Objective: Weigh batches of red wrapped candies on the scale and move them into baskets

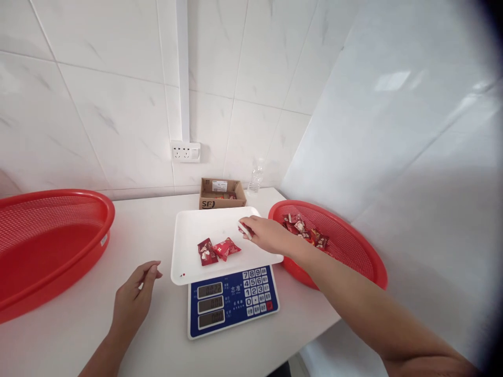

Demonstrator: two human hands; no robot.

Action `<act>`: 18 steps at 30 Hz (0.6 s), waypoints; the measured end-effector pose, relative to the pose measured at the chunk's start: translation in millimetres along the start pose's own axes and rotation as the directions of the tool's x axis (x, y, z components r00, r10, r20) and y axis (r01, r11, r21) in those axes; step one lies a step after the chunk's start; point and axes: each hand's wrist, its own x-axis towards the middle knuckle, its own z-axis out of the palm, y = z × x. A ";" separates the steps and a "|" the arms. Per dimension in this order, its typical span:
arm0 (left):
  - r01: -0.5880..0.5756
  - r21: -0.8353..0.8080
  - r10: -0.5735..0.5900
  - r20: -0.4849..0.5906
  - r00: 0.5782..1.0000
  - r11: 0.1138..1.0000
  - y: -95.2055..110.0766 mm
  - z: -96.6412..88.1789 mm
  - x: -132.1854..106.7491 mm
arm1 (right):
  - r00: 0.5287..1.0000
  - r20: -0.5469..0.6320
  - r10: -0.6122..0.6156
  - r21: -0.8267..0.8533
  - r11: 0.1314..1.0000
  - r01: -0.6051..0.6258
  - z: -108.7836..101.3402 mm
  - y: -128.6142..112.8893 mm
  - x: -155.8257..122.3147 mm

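Left hand (135, 294): curled closed beside the blue-and-white electronic scale (236, 305), nothing visible in it. On the scale's white rectangular tray (196, 225), two red shiny wrapped packets (206, 252) lie together. Right hand (269, 234) grips a red-and-white packet (246, 231) above the tray. Probably early: more red packets (301, 226) remain in the right-side red oval mesh basket (371, 256).
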 end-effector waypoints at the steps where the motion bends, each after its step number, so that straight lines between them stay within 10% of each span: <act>1: 0.005 -0.010 -0.005 0.008 1.000 1.000 -0.5 0.1 -0.1 | 1.000 0.014 -0.014 -0.001 1.000 0.014 3.3 -6.2 5.5; 14: -0.003 -0.040 0.005 0.032 0.999 0.999 1.9 -1.4 -1.4 | 0.996 -0.018 0.083 0.474 0.878 -0.064 7.2 -9.7 22.4; 18: 0.001 -0.025 0.000 0.041 0.999 1.000 -0.6 -0.4 -1.3 | 0.991 -0.098 0.092 0.374 0.926 -0.050 17.2 -1.5 10.5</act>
